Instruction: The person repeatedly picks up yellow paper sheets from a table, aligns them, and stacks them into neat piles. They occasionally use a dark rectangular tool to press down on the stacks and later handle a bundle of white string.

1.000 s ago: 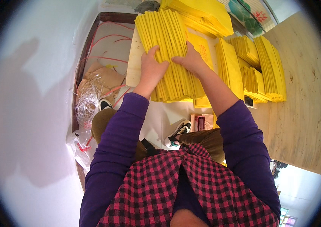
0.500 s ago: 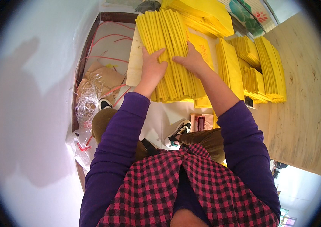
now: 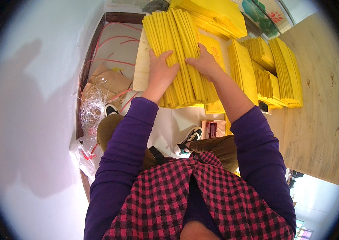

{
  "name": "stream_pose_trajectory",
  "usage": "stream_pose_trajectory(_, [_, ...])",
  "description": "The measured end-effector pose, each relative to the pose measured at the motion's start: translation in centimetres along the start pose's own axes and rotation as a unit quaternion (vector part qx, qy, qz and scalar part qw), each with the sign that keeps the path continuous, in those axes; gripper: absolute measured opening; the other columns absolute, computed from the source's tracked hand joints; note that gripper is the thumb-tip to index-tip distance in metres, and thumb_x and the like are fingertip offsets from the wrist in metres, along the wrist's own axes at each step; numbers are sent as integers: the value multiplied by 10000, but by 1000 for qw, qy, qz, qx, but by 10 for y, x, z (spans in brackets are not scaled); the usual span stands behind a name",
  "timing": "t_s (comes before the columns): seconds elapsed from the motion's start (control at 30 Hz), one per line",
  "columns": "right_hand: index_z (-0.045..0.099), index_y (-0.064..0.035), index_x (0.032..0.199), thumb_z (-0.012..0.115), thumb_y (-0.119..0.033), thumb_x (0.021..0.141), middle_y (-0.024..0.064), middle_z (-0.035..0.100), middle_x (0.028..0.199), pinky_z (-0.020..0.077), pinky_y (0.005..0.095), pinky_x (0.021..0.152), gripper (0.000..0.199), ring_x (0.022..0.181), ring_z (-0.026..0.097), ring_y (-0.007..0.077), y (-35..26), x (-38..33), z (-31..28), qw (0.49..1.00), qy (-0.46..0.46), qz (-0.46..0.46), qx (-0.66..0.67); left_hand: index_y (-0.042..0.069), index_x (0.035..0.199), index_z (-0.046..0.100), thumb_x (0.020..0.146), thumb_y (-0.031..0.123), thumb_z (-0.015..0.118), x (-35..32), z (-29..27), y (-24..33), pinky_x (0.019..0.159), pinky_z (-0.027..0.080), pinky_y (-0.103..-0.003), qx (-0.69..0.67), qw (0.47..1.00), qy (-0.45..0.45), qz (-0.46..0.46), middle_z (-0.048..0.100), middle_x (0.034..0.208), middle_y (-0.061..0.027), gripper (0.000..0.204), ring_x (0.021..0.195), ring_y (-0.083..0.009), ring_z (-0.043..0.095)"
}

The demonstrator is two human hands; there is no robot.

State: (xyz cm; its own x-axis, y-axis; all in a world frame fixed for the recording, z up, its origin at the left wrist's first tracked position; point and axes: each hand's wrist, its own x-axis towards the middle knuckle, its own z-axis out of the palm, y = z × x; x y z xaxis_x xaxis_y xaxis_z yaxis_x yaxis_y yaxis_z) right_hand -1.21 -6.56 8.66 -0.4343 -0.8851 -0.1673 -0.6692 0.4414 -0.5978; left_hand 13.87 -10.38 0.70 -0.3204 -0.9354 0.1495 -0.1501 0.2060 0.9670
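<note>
A row of folded yellow sheets (image 3: pixel 173 36) stands packed on edge on a pale board; whether they are paper or cloth I cannot tell. My left hand (image 3: pixel 162 75) grips the row's left side, its thumb lying across the folds. From the other side my right hand (image 3: pixel 207 65) presses in, thumb on top of the folds and fingers around the right edge. Both hands sit about mid-length along the row. To its right lies a flat yellow piece with red print (image 3: pixel 216 52), partly behind my right hand.
More yellow stacks lie at the back (image 3: pixel 217 16) and to the right (image 3: pixel 287 74), beside a large wooden board (image 3: pixel 313 100). Pink straps (image 3: pixel 113 61), white shredded strips (image 3: pixel 97 100) and a plastic bag (image 3: pixel 86 154) lie on the left. A pale wall (image 3: pixel 29 120) rises there.
My right hand has shifted slightly to the right, and some folds on the right side of the row have moved a little. The left hand stays nearly in place.
</note>
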Motion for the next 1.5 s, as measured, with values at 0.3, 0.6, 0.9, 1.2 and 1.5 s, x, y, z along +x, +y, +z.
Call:
stream_pose_trajectory(0.3, [294,-18,1420,667,-187,768,215,542,1248,438,348,948,770,1127,552,285,6,5,1,1000,9,7,-19,106,1295,534,762,176,656,-10,-7,18,1107,219,-501,238,968,46,71,166,1496,-255,551,1373,-403,206])
stream_pose_trajectory(0.6, [294,-21,1421,668,-186,772,218,534,1253,443,343,939,767,1125,550,281,3,2,-1,1000,2,15,-12,73,1140,594,833,66,523,-11,-6,17,1079,248,-563,240,945,-41,216,543,1269,-125,315,1277,-325,413])
stream_pose_trajectory(0.9, [309,-20,1412,660,-165,781,211,542,1241,449,343,929,737,1112,555,274,10,6,1,1000,1,3,1,81,1127,574,813,156,638,-12,-8,22,1066,260,-554,218,958,-53,177,575,1204,-135,329,1256,-337,430])
stream_pose_trajectory(1.2, [329,-4,1391,652,-157,785,201,553,1220,460,336,908,704,1085,567,258,14,9,0,1000,-3,-7,17,86,1103,586,822,179,635,-13,-5,21,1066,252,-557,204,958,-26,201,522,1267,-119,300,1270,-317,412])
stream_pose_trajectory(1.5, [329,-6,1392,659,-167,796,197,554,1219,455,329,913,701,1089,564,253,17,9,1,1000,5,-5,9,76,1074,601,819,184,632,-11,-6,20,1058,262,-561,232,952,-24,197,523,1252,-124,279,1269,-318,409])
